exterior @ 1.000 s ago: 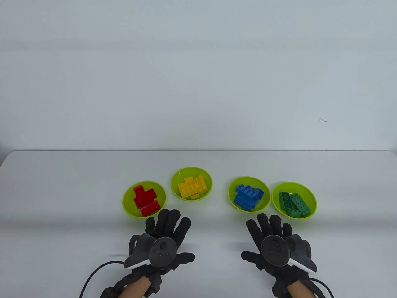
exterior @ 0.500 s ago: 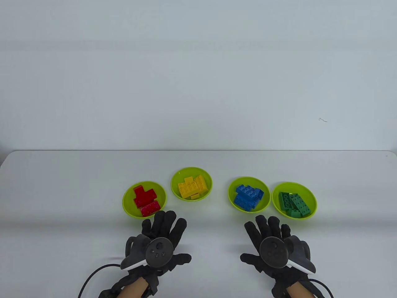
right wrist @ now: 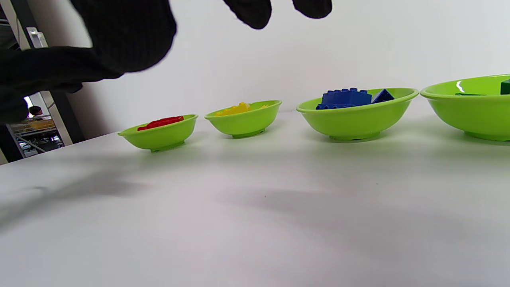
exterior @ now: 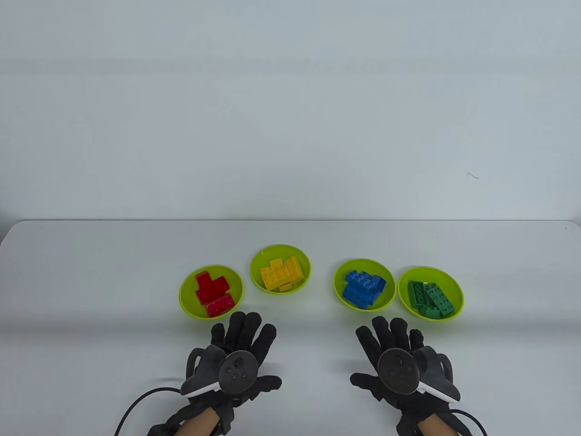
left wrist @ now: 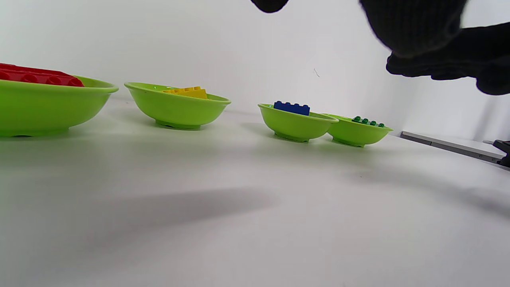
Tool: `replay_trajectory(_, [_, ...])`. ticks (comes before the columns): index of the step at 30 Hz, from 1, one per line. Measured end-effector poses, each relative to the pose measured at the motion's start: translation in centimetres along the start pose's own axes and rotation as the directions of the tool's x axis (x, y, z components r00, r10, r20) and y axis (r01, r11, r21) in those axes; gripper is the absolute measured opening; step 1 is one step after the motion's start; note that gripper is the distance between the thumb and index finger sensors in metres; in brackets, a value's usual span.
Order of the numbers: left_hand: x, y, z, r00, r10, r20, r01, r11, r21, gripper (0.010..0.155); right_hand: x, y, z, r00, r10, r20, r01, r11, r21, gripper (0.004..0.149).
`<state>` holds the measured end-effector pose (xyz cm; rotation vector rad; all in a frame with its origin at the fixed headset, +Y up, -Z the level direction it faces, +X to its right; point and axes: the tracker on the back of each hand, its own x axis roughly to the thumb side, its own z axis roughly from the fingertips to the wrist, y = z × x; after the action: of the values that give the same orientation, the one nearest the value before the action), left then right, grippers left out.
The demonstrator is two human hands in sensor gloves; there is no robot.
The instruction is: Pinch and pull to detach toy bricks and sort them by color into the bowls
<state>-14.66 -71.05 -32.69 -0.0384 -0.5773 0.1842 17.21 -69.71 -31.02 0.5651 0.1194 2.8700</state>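
Both hands (exterior: 238, 359) slightly shifted

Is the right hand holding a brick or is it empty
Empty. The right hand hovers with fingers spread, and no brick shows under it in the right wrist view.

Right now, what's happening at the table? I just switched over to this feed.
Nothing is being handled. The left hand and right hand hover open over the table, holding nothing. Ahead of them stand four green bowls, each with one colour: red bricks, yellow bricks, blue bricks and green bricks. No loose or joined bricks show on the table, so the sorting looks finished.
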Motion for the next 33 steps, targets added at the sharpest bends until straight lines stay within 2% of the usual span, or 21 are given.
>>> replay_trajectory(10, [-0.26,-0.15,-0.17,1.000,0.007,-0.006,-0.007,1.000,-0.004,0.094,0.05,0.49,-0.12,1.000,0.004,0.006,-0.005,0.999,0.035,0.086])
replay_trajectory(33, [0.22,-0.27,-0.17,1.000,0.002,0.015,-0.002,1.000,-0.018,0.094,0.49,0.32,-0.01,1.000,-0.008,0.023,0.007,1.000,0.030,0.085])
